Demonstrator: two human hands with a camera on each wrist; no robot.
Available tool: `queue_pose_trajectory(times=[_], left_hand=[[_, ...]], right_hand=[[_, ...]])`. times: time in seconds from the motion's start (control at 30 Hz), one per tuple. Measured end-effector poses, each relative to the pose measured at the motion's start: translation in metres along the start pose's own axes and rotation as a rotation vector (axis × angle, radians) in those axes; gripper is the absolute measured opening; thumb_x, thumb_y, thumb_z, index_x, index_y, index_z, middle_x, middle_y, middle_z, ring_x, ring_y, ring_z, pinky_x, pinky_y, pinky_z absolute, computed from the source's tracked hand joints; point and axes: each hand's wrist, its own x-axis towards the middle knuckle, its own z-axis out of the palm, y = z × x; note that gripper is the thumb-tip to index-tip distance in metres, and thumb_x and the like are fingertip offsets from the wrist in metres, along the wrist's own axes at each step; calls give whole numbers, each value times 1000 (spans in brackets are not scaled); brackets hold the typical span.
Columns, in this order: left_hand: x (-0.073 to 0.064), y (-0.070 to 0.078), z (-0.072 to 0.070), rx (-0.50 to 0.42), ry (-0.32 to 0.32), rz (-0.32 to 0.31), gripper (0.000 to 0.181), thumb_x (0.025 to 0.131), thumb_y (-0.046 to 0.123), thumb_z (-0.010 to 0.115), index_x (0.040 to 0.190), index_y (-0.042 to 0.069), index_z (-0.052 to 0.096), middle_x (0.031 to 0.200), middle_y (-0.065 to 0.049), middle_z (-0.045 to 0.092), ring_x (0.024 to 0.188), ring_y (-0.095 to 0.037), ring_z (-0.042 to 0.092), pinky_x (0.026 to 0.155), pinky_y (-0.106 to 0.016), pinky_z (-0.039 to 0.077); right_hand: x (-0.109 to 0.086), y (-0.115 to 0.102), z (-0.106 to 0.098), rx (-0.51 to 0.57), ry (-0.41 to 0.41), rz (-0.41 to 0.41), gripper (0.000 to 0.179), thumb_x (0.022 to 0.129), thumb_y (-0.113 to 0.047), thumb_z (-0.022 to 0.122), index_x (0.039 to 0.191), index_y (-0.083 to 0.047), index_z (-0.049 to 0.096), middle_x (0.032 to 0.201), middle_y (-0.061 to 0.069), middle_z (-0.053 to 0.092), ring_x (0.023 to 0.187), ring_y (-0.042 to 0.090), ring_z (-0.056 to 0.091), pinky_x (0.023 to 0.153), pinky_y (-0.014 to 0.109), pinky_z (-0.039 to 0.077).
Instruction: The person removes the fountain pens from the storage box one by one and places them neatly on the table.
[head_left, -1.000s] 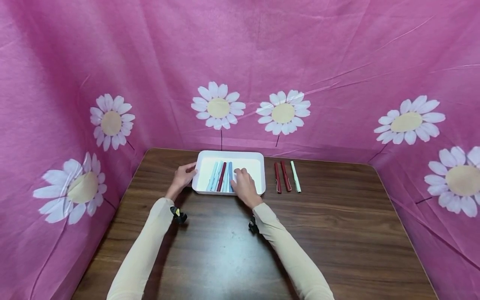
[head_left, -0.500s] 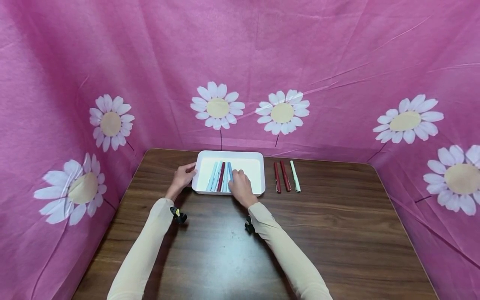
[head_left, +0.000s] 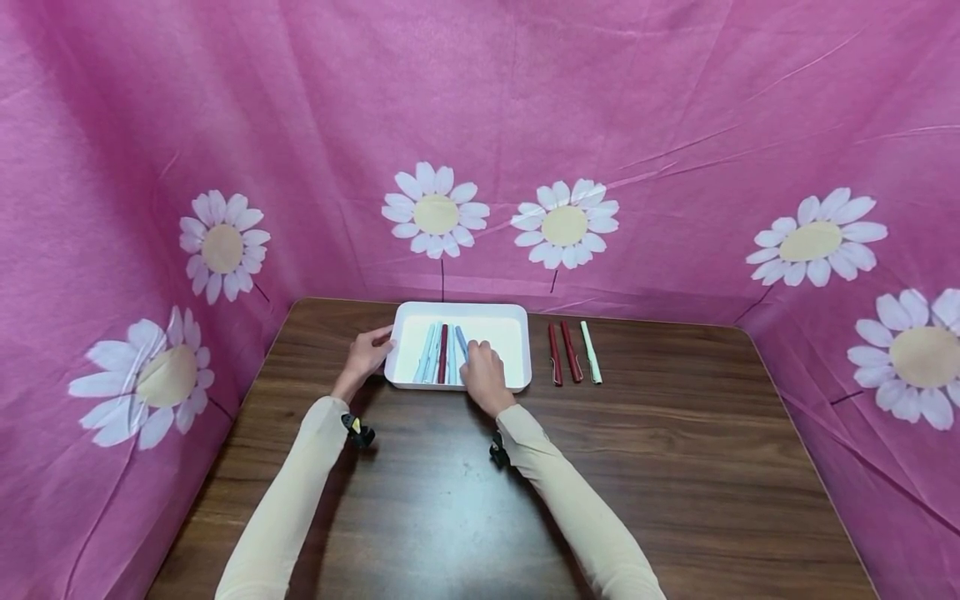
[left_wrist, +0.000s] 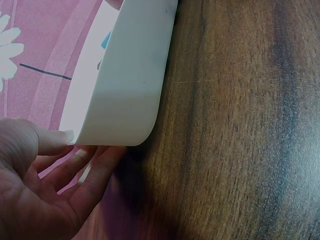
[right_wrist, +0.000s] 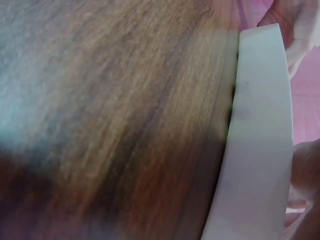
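Head view: right hand [head_left: 484, 377] grips blue pen [head_left: 461, 340], far end leaning left.

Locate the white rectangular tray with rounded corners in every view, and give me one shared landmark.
Head: white rectangular tray with rounded corners, just below centre.
Left wrist: the tray, upper part, left of centre.
Right wrist: the tray, right of centre, reaching the bottom edge.
Shared landmark: brown wood-grain table.
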Motion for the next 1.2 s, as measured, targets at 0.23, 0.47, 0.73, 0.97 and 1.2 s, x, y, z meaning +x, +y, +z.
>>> queue_pose_trajectory(times=[0.23,0.47,0.73,0.97,1.2], left_hand=[[2,-2,2,-1,9,10,45,105,10,59,150,4,56,135,-29,65,110,-33,67,73,-34,64],[2,-2,2,23,17,6,44,106,11,58,150,5,57,136,-27,65,116,-31,64,87,-35,62],[3,-3,1,36,28,17,44,105,10,59,149,4,57,135,-28,66,114,-31,65,91,-36,61],[4,-3,3,33,21,14,44,105,10,59,149,4,57,136,-28,66,116,-31,64,92,-36,61],[4,-2,2,24,17,9,44,106,10,58,149,3,56,137,-28,65,118,-32,63,95,-38,60]], right_hand=[[-1,1,1,-32,87,-43,20,90,1,71,110,3,70,99,19,66,87,34,67,70,46,61],[-1,6,-2,-70,167,-116,25,88,2,74,113,1,72,101,19,69,90,35,67,74,46,58],[-1,15,-8,-67,196,-137,25,91,2,71,116,1,72,103,19,69,91,35,66,76,47,58],[0,20,-16,-86,216,-138,26,91,1,70,117,1,72,106,19,68,94,35,66,76,48,60],[0,29,-26,-71,244,-124,28,91,1,72,119,1,71,107,20,68,96,37,67,77,50,60]])
